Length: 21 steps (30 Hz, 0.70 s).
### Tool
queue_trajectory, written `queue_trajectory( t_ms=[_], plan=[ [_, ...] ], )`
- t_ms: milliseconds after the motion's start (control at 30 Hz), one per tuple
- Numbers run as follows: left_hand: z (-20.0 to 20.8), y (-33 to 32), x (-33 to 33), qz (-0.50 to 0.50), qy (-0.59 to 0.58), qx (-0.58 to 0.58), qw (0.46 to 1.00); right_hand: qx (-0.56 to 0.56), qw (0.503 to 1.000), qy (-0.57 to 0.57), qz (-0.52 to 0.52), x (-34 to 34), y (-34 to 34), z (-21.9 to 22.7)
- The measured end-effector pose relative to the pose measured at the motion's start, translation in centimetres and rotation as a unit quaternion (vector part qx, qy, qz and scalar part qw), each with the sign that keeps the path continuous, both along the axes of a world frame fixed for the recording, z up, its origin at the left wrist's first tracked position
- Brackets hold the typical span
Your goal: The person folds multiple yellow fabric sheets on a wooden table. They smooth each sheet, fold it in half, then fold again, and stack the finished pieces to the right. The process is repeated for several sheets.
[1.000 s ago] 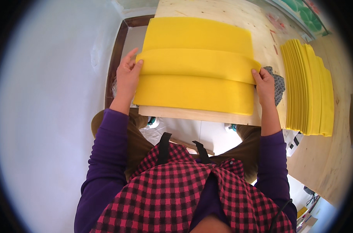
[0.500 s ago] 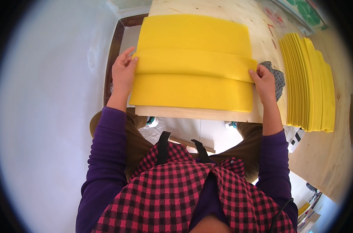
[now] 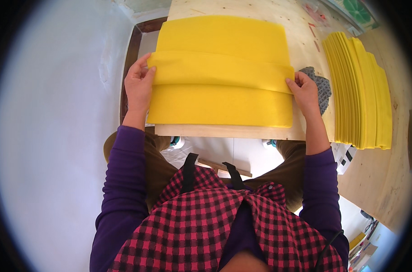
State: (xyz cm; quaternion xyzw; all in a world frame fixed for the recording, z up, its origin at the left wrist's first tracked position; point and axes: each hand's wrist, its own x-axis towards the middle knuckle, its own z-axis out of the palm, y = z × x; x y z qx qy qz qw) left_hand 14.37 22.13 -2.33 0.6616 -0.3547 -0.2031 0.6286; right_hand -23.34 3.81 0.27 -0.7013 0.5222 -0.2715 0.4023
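Note:
A yellow fabric sheet (image 3: 219, 70), with a folded band across its middle, is stretched between my hands. My left hand (image 3: 139, 81) pinches the band's left end, thumb on top and fingers beneath. At the right end, my right hand (image 3: 304, 93) grips the same band between thumb and fingers. Flat yellow fabric (image 3: 219, 106) shows on the near side of the band, and more shows beyond it. Whether these are one piece or several layers, I cannot tell.
All this lies on a pale wooden table (image 3: 233, 131). A crumpled grey cloth (image 3: 322, 90) sits beside my right hand. Further right stands a stack of folded yellow fabric (image 3: 357, 95). A white wall (image 3: 70, 136) rises on the left.
The band and both hands have shifted slightly left. My left hand's fingers, spread before, are now closed around the band's end. My right hand keeps its pinch.

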Motion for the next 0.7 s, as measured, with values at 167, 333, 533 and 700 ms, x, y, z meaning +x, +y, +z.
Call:
queue_trajectory(
  t_ms=[167,333,533,700],
  plan=[
    [-0.2,-0.1,-0.2,-0.004,0.070,0.022,0.997,-0.009,0.999,0.032,0.001,-0.1,-0.1,0.3],
    [-0.2,0.0,-0.2,-0.002,0.040,0.050,0.998,-0.013,0.999,-0.033,-0.017,-0.3,-0.6,-0.5],
    [-0.6,0.0,0.1,0.001,0.044,0.057,0.997,-0.048,0.998,-0.010,-0.029,0.0,-1.1,-1.7],
    [-0.9,-0.1,0.3,0.008,0.022,0.059,0.998,-0.081,0.994,0.073,-0.022,0.1,-1.0,-1.4]
  ],
)
